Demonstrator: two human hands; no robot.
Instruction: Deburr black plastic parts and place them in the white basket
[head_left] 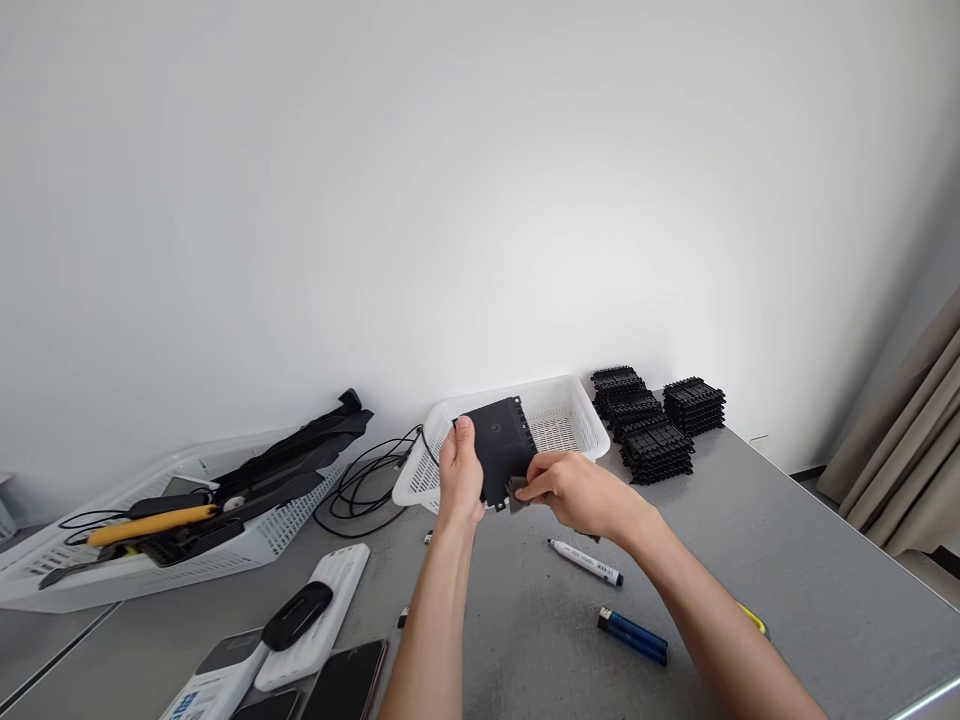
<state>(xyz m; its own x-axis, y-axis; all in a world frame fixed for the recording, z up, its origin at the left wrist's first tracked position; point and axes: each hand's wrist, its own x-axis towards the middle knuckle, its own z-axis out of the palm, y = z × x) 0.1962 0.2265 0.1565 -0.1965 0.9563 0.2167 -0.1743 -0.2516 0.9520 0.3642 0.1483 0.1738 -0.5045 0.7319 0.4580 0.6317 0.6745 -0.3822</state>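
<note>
From where I stand, a long white tray point(281, 535) sits well left of the white basket point(576, 408), holding a yellow-handled tool point(150, 525) and black straps, probably to keep loose pieces together. A black cable point(352, 488) lies coiled just beside the basket's left side; nearer the person than that, a dark phone point(346, 682) and a white slab point(330, 600) bearing a black case point(298, 615) lie flat, so they look unlikely to roll.

In front of the basket, partly covering it, is the black panel point(495, 440), held up off the desk point(795, 570). The left hand point(459, 475) is closed on its left edge, thumb on the face, seemingly to steady it; the fingers behind are hidden. The right hand point(566, 490), fingers curled nearly together, pinches a grey scrap point(517, 492) at the panel's lower right corner; whether it grips the panel too, I cannot tell.

Nearer the person than the basket lie a marker point(585, 562) and a blue lighter point(632, 637), close beneath the right forearm. Black stacks point(656, 450) crowd the basket's right side; beyond them the desk's right edge slopes away, leaving that elbow room to swing outward
</note>
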